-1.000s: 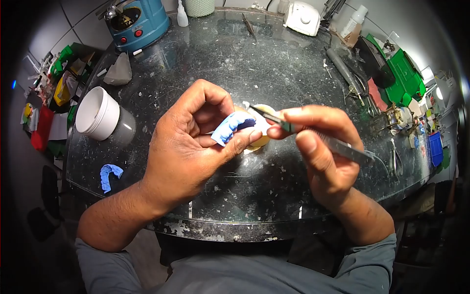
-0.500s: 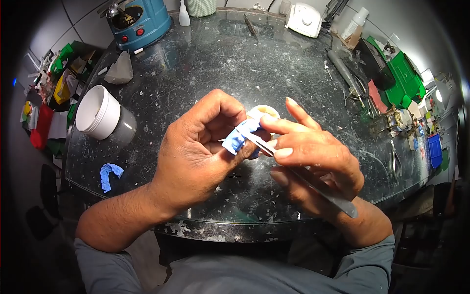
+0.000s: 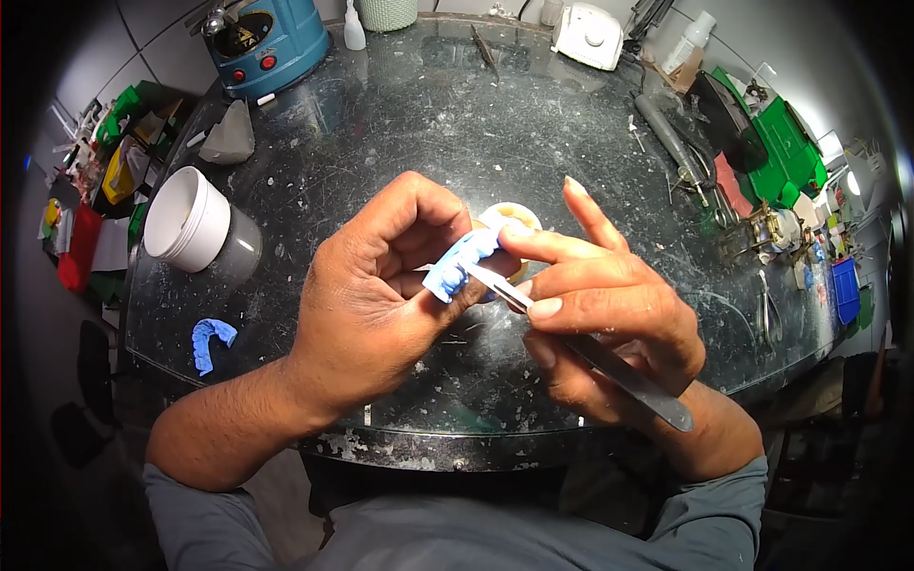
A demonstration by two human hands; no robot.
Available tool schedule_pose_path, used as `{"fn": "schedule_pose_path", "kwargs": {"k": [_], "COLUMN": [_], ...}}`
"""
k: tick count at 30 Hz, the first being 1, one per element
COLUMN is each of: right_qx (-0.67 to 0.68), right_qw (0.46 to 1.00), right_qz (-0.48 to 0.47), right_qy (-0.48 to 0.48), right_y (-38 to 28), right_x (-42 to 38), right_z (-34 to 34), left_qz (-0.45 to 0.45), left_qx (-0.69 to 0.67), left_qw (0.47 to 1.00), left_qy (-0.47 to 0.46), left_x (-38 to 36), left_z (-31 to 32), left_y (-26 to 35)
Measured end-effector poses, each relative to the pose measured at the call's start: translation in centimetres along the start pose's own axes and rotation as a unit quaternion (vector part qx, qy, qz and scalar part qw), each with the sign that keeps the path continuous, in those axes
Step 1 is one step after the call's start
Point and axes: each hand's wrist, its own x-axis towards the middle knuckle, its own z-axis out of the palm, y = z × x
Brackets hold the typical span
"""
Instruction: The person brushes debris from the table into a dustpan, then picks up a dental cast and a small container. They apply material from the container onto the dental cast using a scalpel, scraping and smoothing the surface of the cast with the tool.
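Note:
A blue tooth-shaped dental piece (image 3: 454, 265) is gripped between the thumb and fingers of my left hand (image 3: 367, 271). Behind it shows the rounded edge of a cream dental cast (image 3: 509, 215), mostly covered by the fingers. My right hand (image 3: 614, 305) is closed around a scalpel (image 3: 633, 383) with a flat grey handle. The blade end lies right at the lower side of the blue piece, and the right fingertips rest near its upper end. On the table at left lies a second blue dental arch (image 3: 211, 344), curved like a horseshoe.
A white tub (image 3: 188, 221) stands at left, below a grey angular block (image 3: 228, 133). At the back are a blue machine (image 3: 271, 48), tweezers (image 3: 485, 52) and a white device (image 3: 588, 38). A handpiece (image 3: 666, 138), pliers (image 3: 769, 309) and green bins (image 3: 788, 152) line the right.
The scalpel blade has shifted slightly left and down along the blue piece. My left hand has tilted the piece a little, showing more of its tooth shapes.

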Motion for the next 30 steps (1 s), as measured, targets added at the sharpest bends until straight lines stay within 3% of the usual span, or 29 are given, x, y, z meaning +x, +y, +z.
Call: {"fn": "schedule_pose_path", "kwargs": {"k": [21,30], "right_qx": [0.009,0.004], "right_qw": [1.0,1.0], "right_qz": [-0.006,-0.006], "right_qy": [0.007,0.008], "right_y": [0.39,0.42], "right_x": [-0.21,-0.24], "right_z": [0.15,0.24], "left_qz": [-0.003,-0.015], "left_qx": [0.054,0.011], "left_qw": [0.999,0.999], "left_qy": [0.005,0.026], "left_x": [-0.05,-0.1], "left_z": [-0.32,0.12], "left_y": [0.08,0.2]}}
